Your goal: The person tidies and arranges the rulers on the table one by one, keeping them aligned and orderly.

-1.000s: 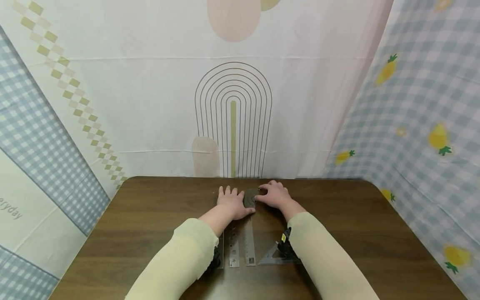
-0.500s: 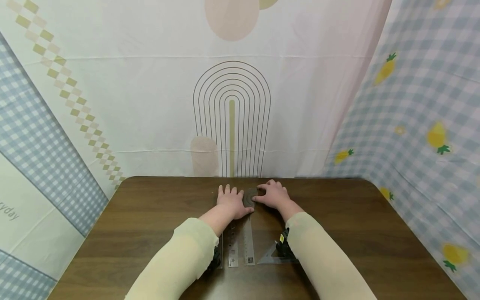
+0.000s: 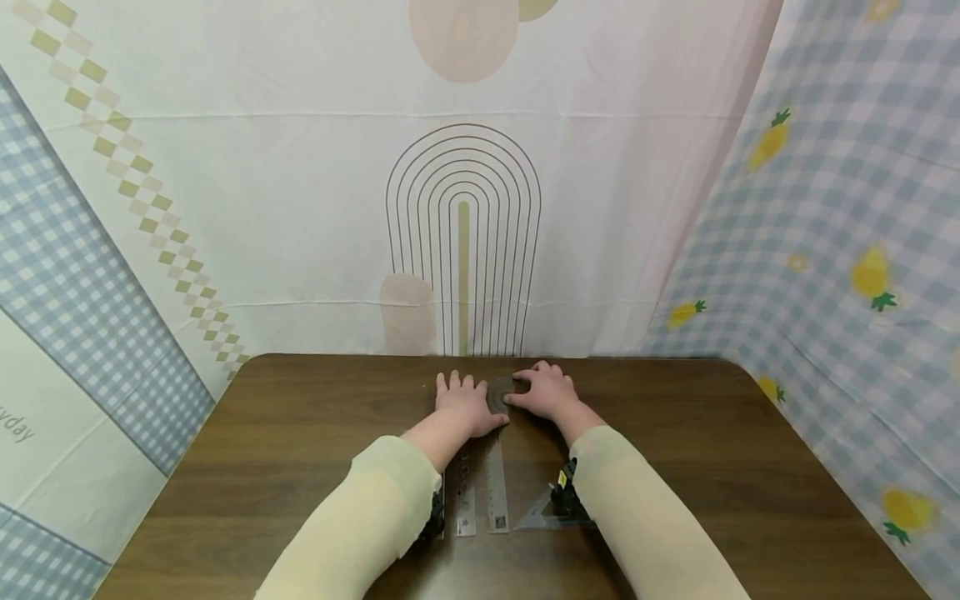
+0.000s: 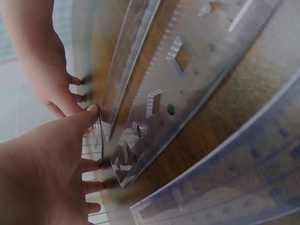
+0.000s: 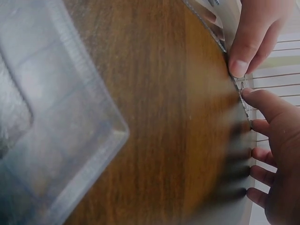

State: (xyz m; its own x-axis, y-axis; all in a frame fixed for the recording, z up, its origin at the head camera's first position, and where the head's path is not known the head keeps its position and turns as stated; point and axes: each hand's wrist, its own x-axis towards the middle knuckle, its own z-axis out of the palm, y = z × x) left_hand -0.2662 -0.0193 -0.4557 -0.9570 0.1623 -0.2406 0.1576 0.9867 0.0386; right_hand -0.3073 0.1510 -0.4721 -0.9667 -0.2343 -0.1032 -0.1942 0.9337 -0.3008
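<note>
A clear protractor (image 3: 497, 395) lies flat near the table's far edge, between the two hands. My left hand (image 3: 462, 410) rests with its fingers spread, its thumb touching the protractor's near-left side. With thumb and index finger, my right hand (image 3: 547, 392) pinches the protractor's right edge. Toward me lie a straight clear ruler (image 3: 497, 496) and a stencil ruler (image 3: 466, 504) with shaped cutouts; the left wrist view shows the cutouts close up. Farther left, partly under the left forearm, is another bluish clear measuring piece (image 4: 225, 201).
A clear set square (image 3: 536, 512) lies at the right, partly hidden by the right wrist camera (image 3: 566, 492). Brown wooden table (image 3: 712, 467) surrounds the tools. A patterned cloth (image 3: 600, 208) hangs behind the far edge.
The protractor and right hand have shifted very slightly left, along with a small shift of the whole head view. Both hands keep nearly the same pose.
</note>
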